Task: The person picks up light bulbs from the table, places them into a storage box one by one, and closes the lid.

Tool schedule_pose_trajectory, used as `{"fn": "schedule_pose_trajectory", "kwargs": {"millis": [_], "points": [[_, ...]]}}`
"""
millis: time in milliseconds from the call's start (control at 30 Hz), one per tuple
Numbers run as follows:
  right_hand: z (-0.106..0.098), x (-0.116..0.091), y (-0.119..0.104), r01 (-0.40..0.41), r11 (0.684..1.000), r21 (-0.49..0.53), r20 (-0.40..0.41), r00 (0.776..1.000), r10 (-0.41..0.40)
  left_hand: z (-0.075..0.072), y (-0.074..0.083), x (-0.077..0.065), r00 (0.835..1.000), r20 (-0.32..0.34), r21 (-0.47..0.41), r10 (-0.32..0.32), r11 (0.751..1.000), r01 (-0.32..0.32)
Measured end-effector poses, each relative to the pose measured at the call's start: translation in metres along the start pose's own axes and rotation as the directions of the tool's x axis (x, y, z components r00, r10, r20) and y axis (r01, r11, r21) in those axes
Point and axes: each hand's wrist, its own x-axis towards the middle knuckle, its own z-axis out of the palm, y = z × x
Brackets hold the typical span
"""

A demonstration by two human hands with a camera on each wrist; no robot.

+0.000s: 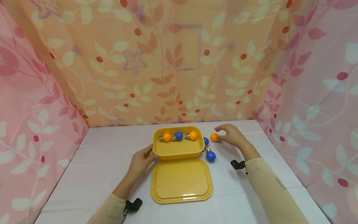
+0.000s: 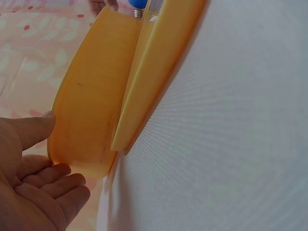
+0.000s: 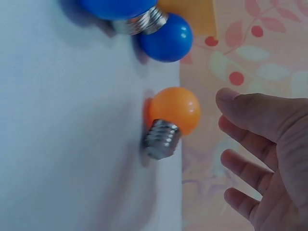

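Note:
A yellow plastic box [image 1: 179,151] holds two orange bulbs and one blue bulb [image 1: 178,135] lying in a row along its far side. My left hand [image 1: 142,160] rests at the box's near left corner, thumb by the front wall and loosely bent fingers by the left end. An orange bulb [image 3: 174,109] with a silver screw base lies on the table, right of the box. Around it my right hand [image 1: 230,134] reaches, thumb and fingers spread apart; in the right wrist view these fingers show a gap from the bulb.
Flat in front of the box lies its yellow lid [image 1: 181,181]. Two more blue bulbs, one nearer me [image 1: 211,156], lie by the box's right end. The white-covered table [image 1: 98,165] is bounded by floral cloth [image 1: 179,77] at the back and sides.

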Motion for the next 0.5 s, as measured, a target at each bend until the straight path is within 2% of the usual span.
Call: {"fn": "schedule_pose_trajectory", "kwargs": {"millis": [233, 500], "points": [[0.015, -0.007, 0.021, -0.138, 0.981, 0.137, -0.025, 0.990, 0.142, 0.000, 0.000, 0.000, 1.000, 0.009, -0.002, 0.007, 1.000, -0.007], [0.030, -0.016, 0.031, -0.268, 0.929, 0.258, -0.036, 0.958, 0.286, -0.001, 0.001, 0.000, 1.000, 0.010, -0.002, -0.008, 1.000, 0.008]]}}
